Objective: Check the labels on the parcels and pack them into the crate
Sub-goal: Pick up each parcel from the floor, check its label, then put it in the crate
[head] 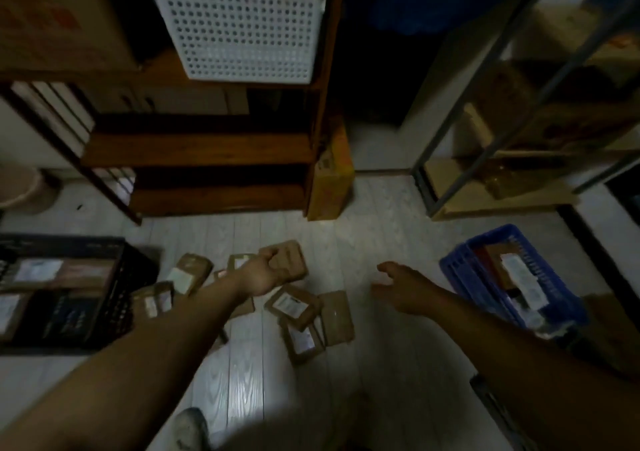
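Several small brown paper-wrapped parcels with white labels lie loose on the pale plank floor, so I'd judge the job is somewhere in the middle. At nine o'clock from the pile, the black plastic crate already holds a few labelled packets. At three o'clock a blue slotted plastic basket has labelled things in it too, and I cannot say for certain which one counts as the crate.

The left hand has its fingers curled round the near edge of one plain brown parcel at the twelve o'clock end of the pile. No label shows on its upper face, so that check looks not yet done. Whether it is lifted or resting on the others, I cannot tell. The right hand hovers toward three o'clock, fingers loosely spread, holding nothing.

The room is dim and the view smeared. No label can be read, the left forearm covers part of the pile, and the crate runs off the edge at nine o'clock.
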A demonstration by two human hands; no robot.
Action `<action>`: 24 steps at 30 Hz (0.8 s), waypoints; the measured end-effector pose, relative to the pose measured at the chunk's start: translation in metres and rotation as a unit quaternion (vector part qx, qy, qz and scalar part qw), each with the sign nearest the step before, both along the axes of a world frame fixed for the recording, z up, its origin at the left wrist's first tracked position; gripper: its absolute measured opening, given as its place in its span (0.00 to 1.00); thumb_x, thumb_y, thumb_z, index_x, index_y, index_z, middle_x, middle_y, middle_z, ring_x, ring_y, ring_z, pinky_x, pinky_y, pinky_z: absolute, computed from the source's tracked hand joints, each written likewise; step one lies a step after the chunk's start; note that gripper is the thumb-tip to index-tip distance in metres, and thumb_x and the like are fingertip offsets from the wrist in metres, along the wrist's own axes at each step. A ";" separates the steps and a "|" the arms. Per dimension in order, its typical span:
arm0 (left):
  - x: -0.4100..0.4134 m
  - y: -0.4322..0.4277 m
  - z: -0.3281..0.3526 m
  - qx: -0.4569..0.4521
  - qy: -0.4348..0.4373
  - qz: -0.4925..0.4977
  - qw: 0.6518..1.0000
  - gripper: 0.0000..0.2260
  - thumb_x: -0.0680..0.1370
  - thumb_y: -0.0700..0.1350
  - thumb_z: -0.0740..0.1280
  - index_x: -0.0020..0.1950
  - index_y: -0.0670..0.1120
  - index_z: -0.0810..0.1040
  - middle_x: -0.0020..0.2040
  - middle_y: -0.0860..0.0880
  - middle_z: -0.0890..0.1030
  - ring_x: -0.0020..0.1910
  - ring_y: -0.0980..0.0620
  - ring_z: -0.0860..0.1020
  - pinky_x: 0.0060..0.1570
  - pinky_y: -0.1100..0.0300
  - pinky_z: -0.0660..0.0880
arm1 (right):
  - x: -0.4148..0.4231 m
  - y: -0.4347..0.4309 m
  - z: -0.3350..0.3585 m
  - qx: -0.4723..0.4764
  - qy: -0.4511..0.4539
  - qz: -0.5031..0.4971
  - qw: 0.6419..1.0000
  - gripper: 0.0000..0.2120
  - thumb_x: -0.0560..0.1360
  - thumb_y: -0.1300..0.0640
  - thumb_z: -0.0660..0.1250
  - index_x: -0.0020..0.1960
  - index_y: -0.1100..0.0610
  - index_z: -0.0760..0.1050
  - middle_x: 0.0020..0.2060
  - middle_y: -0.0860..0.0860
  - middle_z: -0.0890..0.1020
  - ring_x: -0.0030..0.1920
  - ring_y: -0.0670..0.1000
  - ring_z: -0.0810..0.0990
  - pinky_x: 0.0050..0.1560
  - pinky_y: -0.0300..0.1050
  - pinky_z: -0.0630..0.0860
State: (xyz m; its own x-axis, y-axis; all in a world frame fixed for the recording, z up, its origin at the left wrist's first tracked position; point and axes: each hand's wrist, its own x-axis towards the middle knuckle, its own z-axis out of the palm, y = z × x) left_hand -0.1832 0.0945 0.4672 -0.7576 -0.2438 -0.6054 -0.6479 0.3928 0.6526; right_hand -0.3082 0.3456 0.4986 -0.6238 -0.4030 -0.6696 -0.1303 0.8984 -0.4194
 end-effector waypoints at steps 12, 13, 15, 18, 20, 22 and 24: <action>0.006 0.041 -0.291 0.061 -0.103 0.178 0.977 0.31 0.76 0.48 0.68 0.75 0.48 0.58 0.70 0.45 0.69 0.52 0.57 0.70 0.34 0.75 0.65 | -0.047 -0.036 -0.318 0.011 -0.047 0.049 0.998 0.28 0.75 0.44 0.61 0.71 0.55 0.62 0.62 0.55 0.74 0.47 0.51 0.73 0.41 0.43 0.71; 0.004 0.044 -0.318 0.065 -0.096 0.189 0.975 0.30 0.76 0.46 0.68 0.75 0.47 0.59 0.68 0.46 0.70 0.50 0.58 0.71 0.32 0.76 0.66 | -0.046 -0.044 -0.350 0.006 -0.044 0.049 0.998 0.27 0.75 0.44 0.62 0.70 0.55 0.64 0.61 0.55 0.74 0.43 0.49 0.72 0.37 0.42 0.70; -0.001 0.048 -0.372 0.098 -0.069 0.215 0.969 0.25 0.76 0.42 0.68 0.70 0.49 0.63 0.58 0.52 0.76 0.38 0.65 0.73 0.25 0.79 0.67 | -0.047 -0.060 -0.413 0.002 -0.039 0.043 0.998 0.27 0.75 0.42 0.62 0.69 0.53 0.64 0.59 0.54 0.75 0.37 0.45 0.70 0.35 0.39 0.69; -0.012 0.047 -0.441 0.126 -0.037 0.246 0.960 0.07 0.76 0.41 0.68 0.48 0.52 0.73 0.32 0.58 0.78 0.27 0.70 0.76 0.22 0.77 0.67 | -0.048 -0.079 -0.500 0.003 -0.036 0.035 0.999 0.33 0.73 0.39 0.63 0.73 0.51 0.59 0.62 0.54 0.74 0.43 0.49 0.73 0.42 0.45 0.74; -0.018 0.044 -0.486 0.145 -0.033 0.253 0.956 0.07 0.76 0.43 0.67 0.43 0.54 0.72 0.29 0.60 0.81 0.27 0.70 0.76 0.21 0.75 0.68 | -0.047 -0.086 -0.549 0.018 -0.019 0.034 0.999 0.36 0.72 0.35 0.61 0.73 0.49 0.55 0.61 0.55 0.74 0.50 0.54 0.76 0.51 0.52 0.75; -0.021 0.039 -0.524 0.164 -0.048 0.276 0.946 0.03 0.77 0.44 0.67 0.45 0.52 0.74 0.32 0.59 0.82 0.28 0.69 0.77 0.20 0.74 0.68 | -0.045 -0.089 -0.588 0.038 -0.001 0.018 0.999 0.35 0.72 0.32 0.58 0.72 0.50 0.58 0.60 0.55 0.75 0.53 0.56 0.77 0.51 0.54 0.75; -0.023 0.039 -0.551 0.193 -0.072 0.307 0.929 0.02 0.77 0.45 0.67 0.45 0.50 0.75 0.37 0.53 0.82 0.27 0.64 0.79 0.19 0.71 0.70 | -0.041 -0.089 -0.614 0.031 -0.001 -0.013 0.999 0.24 0.73 0.34 0.59 0.59 0.50 0.72 0.54 0.52 0.79 0.44 0.51 0.79 0.38 0.45 0.73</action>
State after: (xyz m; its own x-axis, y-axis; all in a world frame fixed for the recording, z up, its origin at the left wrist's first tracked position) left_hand -0.2066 0.1333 -0.0838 -0.4510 -0.3471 -0.8223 -0.7647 -0.3249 0.5565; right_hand -0.3487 0.2568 -0.1159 -0.6317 -0.3443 -0.6946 -0.1059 0.9259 -0.3627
